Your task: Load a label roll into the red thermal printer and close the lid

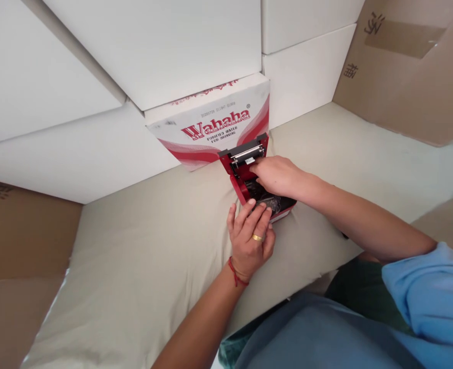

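A small red box (240,188) stands on the cloth with its hinged lid (245,154) raised. Fixed inside the lid is a black roller-like part (248,156) with silver ends and a small white label. Clear plastic wrapping (274,203) over something dark shows within the box. My left hand (250,233) rests on the near side, fingers stretched over the rim and wrapping. With fingers curled, my right hand (278,176) reaches over the opening, its fingertips by the lid's inner face. What those fingertips pinch, if anything, cannot be made out.
Behind the box leans a white and red Wahaha water carton (219,128) against stacked white boxes (196,46). Brown cardboard boxes stand at the left (26,241) and right (411,72). A pale green cloth (145,246) covers the surface.
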A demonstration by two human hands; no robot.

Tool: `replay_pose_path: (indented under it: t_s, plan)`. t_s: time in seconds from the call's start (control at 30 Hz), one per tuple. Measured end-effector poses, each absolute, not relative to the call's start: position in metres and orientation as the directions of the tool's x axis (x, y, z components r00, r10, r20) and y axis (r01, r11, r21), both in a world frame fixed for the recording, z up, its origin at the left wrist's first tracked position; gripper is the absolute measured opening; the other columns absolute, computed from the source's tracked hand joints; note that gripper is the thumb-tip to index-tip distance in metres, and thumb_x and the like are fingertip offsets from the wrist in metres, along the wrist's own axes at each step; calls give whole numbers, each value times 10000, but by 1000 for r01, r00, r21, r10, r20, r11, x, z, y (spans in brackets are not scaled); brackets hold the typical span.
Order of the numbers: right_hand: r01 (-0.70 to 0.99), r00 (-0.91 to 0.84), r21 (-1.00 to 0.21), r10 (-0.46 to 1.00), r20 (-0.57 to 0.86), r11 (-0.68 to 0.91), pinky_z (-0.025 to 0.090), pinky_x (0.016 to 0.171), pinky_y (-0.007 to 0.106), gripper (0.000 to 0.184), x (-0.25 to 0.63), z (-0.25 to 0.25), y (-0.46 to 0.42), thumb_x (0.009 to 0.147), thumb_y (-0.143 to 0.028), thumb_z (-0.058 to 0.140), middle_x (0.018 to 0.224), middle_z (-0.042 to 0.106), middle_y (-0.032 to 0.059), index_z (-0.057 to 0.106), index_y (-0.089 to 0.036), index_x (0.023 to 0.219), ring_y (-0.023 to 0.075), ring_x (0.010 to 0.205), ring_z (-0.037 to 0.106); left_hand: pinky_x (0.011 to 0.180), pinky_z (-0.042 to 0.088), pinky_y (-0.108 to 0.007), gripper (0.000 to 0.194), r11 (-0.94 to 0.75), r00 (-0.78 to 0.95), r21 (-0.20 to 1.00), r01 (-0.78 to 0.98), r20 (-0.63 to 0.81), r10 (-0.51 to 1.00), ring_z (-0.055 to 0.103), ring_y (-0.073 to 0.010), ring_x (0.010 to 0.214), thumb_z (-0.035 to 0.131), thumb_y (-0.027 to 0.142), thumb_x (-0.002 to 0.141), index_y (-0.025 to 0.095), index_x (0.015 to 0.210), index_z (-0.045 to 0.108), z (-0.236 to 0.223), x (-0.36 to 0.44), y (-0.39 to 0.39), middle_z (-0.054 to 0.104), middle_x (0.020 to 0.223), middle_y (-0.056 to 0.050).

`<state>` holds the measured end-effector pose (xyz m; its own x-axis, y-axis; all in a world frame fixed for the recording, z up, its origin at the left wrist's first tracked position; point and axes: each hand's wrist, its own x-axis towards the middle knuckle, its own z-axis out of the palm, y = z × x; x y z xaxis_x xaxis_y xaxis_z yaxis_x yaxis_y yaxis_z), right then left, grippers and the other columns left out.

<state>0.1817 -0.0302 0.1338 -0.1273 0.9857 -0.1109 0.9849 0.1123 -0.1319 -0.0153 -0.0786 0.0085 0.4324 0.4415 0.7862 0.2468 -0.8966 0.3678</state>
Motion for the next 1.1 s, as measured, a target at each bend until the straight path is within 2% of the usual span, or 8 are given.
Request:
replay_pose_path:
  t_s: [0.13,0.2,0.27,0.33,0.43,0.6,0.8,1.1]
  plan:
    - [850,-213,-477,974,78,224,527,888,304,224,196,136,-46,1043,-226,619,1123,857,77,825,-165,1107,212,1009,781,1352,326,-620,699,-895,421,338,290,795,437,705,-306,1334,686,134,941,363,1596,599,10,-14,-80,791,1350,-71]
    - [737,-49,-632,952,304,240,542,909,304,290,207,138,-53,1091,-319,570,1011,851,40,823,-177,1077,189,960,770,1349,337,-600,719,-902,422,305,304,806,415,715,-296,1301,696,138,929,358,1606,592,11,-13,-80,795,1319,-72]
    - [690,196,-687,854,481,228,557,925,332,371,217,137,-54,1123,-412,516,1045,842,54,808,-185,1155,204,990,759,1355,317,-603,745,-907,431,288,305,808,402,703,-297,1315,696,135,927,375,1622,574,10,-14,-79,784,1327,-74]
    - [678,292,-697,786,545,232,569,971,372,443,225,133,-48,1127,-504,509,1209,825,95,776,-191,1293,236,1103,747,1367,272,-622,760,-906,445,314,286,793,415,681,-306,1348,691,132,935,421,1626,564,7,-15,-79,763,1357,-68]
    - [637,192,-710,830,524,300,557,1087,414,604,229,123,-36,1098,-662,515,1415,763,137,736,-196,1412,259,1283,703,1392,184,-627,763,-890,475,388,239,753,456,652,-314,1377,707,142,943,485,1610,567,4,-15,-80,737,1358,-51]
    - [620,109,-696,838,535,363,511,1160,402,695,226,114,-34,1093,-762,426,1281,792,107,832,-215,1227,230,1259,704,1392,211,-577,697,-890,468,286,355,770,435,650,-289,1333,743,170,935,443,1567,633,13,-6,-85,690,1256,-63]
    - [698,-13,-561,791,611,445,515,1142,437,582,228,108,-47,1140,-639,434,1309,810,105,828,-225,1247,241,1237,711,1401,173,-574,630,-851,481,150,504,770,420,598,-265,1396,783,150,936,446,1485,694,22,1,-92,651,1228,-52]
    - [704,-73,-503,755,651,502,578,1167,422,374,225,94,-83,1146,-420,534,1332,828,105,794,-187,1279,232,1325,744,1435,84,-537,514,-835,459,73,546,807,371,310,-281,1655,815,110,914,379,1352,780,27,3,-97,562,1379,-93]
